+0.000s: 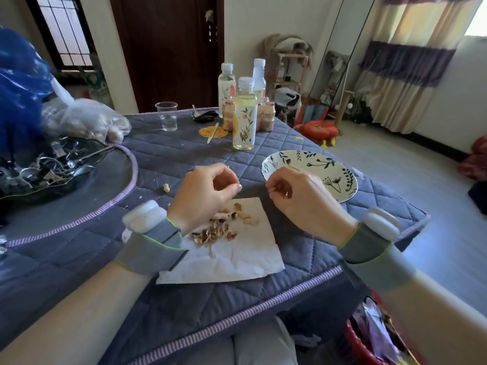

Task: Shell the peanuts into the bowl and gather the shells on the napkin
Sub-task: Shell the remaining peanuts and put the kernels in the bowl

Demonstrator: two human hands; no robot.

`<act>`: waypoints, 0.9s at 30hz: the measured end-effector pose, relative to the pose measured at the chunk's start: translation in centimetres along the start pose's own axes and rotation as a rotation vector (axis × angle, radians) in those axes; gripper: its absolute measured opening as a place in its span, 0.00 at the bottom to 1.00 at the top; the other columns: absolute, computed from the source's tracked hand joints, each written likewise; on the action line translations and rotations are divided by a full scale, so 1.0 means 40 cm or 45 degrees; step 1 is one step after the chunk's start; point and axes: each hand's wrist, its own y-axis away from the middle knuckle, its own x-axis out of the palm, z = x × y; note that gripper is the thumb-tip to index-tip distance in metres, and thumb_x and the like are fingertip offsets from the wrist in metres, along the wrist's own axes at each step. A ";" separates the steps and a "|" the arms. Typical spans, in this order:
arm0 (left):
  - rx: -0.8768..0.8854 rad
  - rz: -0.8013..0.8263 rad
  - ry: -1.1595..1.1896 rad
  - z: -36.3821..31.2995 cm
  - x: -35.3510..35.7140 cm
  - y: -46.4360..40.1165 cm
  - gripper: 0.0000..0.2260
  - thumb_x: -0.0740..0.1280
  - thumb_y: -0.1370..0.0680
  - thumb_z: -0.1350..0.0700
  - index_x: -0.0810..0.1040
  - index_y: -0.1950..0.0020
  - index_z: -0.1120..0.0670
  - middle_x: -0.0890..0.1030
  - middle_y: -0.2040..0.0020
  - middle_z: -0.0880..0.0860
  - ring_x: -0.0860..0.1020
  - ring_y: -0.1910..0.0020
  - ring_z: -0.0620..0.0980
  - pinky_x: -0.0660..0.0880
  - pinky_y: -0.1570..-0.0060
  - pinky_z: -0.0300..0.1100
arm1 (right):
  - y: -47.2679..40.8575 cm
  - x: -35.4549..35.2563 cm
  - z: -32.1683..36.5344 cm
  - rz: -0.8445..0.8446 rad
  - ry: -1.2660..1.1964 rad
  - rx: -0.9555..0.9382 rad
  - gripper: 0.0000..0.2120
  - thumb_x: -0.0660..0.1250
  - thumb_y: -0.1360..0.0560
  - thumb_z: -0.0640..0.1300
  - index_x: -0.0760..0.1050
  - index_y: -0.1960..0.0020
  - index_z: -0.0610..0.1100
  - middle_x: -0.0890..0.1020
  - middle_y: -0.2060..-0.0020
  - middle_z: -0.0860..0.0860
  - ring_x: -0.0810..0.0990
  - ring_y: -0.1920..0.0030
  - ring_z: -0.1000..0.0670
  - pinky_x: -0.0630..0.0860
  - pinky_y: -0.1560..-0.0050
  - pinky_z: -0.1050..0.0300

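White bowl [326, 164] with black botanical motifs; plain white napkin [237, 256] bearing tan and brown shells [213, 230]. Blue-grey quilted table cover [184, 151] in a diamond stitch, edged with purple-and-white striped piping. Grey wristbands [152, 246] trimmed in yellow-green.

head view, looking down — close over table [158, 154]

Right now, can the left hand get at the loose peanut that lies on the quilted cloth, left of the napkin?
Probably yes. The peanut lies in the open beside the left hand, with nothing between them, though its fingers pinch a small piece.
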 end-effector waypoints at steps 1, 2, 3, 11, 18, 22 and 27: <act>0.030 0.014 -0.019 -0.019 0.005 -0.017 0.02 0.69 0.27 0.57 0.79 0.59 0.53 0.81 0.64 0.47 0.78 0.64 0.44 0.73 0.62 0.33 | -0.013 -0.024 -0.019 -0.001 0.016 0.037 0.07 0.62 0.27 0.37 0.77 0.51 0.42 0.76 0.59 0.51 0.72 0.60 0.52 0.63 0.64 0.64; 0.065 0.036 -0.042 -0.039 0.012 -0.034 0.01 0.69 0.27 0.57 0.79 0.59 0.53 0.80 0.64 0.48 0.77 0.65 0.44 0.73 0.61 0.33 | -0.027 -0.042 -0.042 0.000 0.052 0.079 0.08 0.62 0.28 0.37 0.77 0.51 0.42 0.76 0.60 0.51 0.72 0.59 0.52 0.62 0.64 0.64; 0.102 0.060 -0.069 -0.058 0.024 -0.052 0.01 0.69 0.27 0.57 0.79 0.59 0.53 0.80 0.64 0.48 0.77 0.64 0.43 0.73 0.60 0.34 | -0.039 -0.059 -0.067 0.006 0.103 0.120 0.09 0.62 0.28 0.37 0.77 0.50 0.43 0.77 0.59 0.50 0.72 0.59 0.51 0.62 0.63 0.65; 0.149 0.357 -0.379 -0.124 0.194 -0.197 0.04 0.67 0.28 0.56 0.81 0.57 0.53 0.83 0.54 0.52 0.79 0.53 0.51 0.73 0.53 0.40 | -0.099 -0.097 -0.207 0.250 0.334 0.285 0.08 0.63 0.28 0.40 0.80 0.53 0.42 0.82 0.51 0.47 0.77 0.48 0.45 0.72 0.46 0.55; 0.049 0.584 -0.652 -0.110 0.274 -0.243 0.06 0.68 0.30 0.57 0.84 0.56 0.53 0.84 0.54 0.52 0.80 0.52 0.53 0.75 0.54 0.43 | -0.121 -0.080 -0.251 0.463 0.476 0.261 0.10 0.61 0.26 0.41 0.81 0.53 0.42 0.82 0.52 0.45 0.72 0.57 0.48 0.70 0.52 0.56; 0.035 0.602 -0.667 -0.109 0.285 -0.248 0.07 0.67 0.28 0.57 0.83 0.54 0.52 0.84 0.51 0.52 0.80 0.51 0.53 0.72 0.56 0.40 | -0.122 -0.079 -0.258 0.502 0.477 0.235 0.10 0.61 0.26 0.42 0.81 0.52 0.46 0.82 0.51 0.47 0.72 0.56 0.49 0.69 0.53 0.59; 0.083 0.511 -0.673 -0.107 0.272 -0.245 0.09 0.64 0.27 0.55 0.83 0.53 0.51 0.84 0.50 0.50 0.78 0.48 0.52 0.72 0.54 0.41 | -0.121 -0.079 -0.253 0.468 0.449 0.257 0.12 0.60 0.26 0.40 0.82 0.52 0.45 0.82 0.51 0.48 0.76 0.50 0.46 0.73 0.46 0.54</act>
